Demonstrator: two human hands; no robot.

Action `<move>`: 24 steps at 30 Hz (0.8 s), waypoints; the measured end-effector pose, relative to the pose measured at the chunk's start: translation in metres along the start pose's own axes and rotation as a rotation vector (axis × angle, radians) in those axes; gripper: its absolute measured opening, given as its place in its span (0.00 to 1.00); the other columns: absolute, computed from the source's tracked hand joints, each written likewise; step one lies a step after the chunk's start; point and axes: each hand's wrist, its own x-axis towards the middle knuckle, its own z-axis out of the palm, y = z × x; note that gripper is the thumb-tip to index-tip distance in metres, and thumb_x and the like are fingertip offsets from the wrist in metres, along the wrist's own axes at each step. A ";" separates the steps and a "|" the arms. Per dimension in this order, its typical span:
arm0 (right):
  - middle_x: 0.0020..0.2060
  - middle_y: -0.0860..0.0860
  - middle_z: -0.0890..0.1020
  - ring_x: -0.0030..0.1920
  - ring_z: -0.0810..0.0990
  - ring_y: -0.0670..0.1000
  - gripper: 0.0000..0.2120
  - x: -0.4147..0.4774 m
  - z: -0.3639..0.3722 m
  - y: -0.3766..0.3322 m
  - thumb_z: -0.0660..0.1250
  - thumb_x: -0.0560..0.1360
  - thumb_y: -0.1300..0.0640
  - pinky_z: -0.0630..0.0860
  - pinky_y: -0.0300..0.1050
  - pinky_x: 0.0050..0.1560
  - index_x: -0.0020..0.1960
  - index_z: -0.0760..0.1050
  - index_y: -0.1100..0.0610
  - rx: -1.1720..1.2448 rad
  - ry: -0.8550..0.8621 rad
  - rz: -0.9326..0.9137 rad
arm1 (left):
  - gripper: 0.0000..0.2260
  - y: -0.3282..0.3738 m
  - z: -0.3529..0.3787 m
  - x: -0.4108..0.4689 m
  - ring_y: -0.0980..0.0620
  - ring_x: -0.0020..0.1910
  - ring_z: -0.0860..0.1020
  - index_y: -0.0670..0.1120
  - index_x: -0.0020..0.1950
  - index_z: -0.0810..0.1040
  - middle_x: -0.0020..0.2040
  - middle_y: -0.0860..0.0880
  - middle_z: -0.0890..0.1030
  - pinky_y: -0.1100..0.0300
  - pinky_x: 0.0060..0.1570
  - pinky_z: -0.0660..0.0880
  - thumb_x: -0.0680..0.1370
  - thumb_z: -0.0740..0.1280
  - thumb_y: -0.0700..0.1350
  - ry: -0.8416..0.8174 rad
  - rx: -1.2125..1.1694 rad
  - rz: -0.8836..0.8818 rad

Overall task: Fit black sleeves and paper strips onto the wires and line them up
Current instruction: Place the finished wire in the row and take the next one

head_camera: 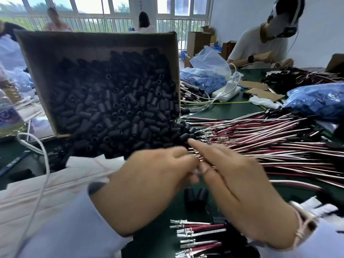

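A tilted cardboard box (33, 58) spills several black sleeves (119, 108) onto the green table. A wide heap of red and white wires (260, 138) with metal terminals lies to the right. My left hand (149, 185) and my right hand (240, 187) meet at the centre, fingertips curled and pinching wire ends at the heap's near edge; the blur hides exactly what each holds. Two loose black sleeves (195, 197) lie under my hands. A lined-up row of finished wires (197, 237) lies at the table's front edge.
White paper strips (55, 192) lie at the left under a white cable (42, 164). Blue plastic bags (316, 99) and a white power strip (226, 92) sit further back. Another person (264, 43) works at the far right; cardboard boxes (199, 43) stand behind.
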 end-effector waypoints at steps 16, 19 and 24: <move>0.34 0.48 0.78 0.35 0.75 0.45 0.04 0.017 -0.033 0.065 0.65 0.77 0.50 0.73 0.43 0.40 0.44 0.76 0.48 0.170 -0.504 0.068 | 0.21 -0.022 0.008 0.006 0.51 0.38 0.76 0.51 0.39 0.60 0.32 0.53 0.70 0.55 0.35 0.70 0.76 0.36 0.62 0.043 0.175 -0.158; 0.34 0.52 0.79 0.31 0.73 0.47 0.04 0.014 -0.044 0.065 0.65 0.75 0.48 0.71 0.42 0.35 0.47 0.75 0.47 0.241 -0.272 0.148 | 0.27 -0.024 0.002 0.007 0.52 0.41 0.76 0.51 0.40 0.60 0.33 0.52 0.68 0.55 0.38 0.69 0.74 0.29 0.65 0.092 0.275 -0.169; 0.35 0.46 0.80 0.35 0.75 0.43 0.20 0.009 -0.003 0.021 0.63 0.70 0.58 0.72 0.37 0.37 0.58 0.67 0.42 0.283 -0.394 -0.003 | 0.18 0.017 0.020 0.021 0.53 0.42 0.78 0.54 0.48 0.64 0.42 0.53 0.77 0.56 0.34 0.68 0.79 0.41 0.62 0.038 0.175 0.023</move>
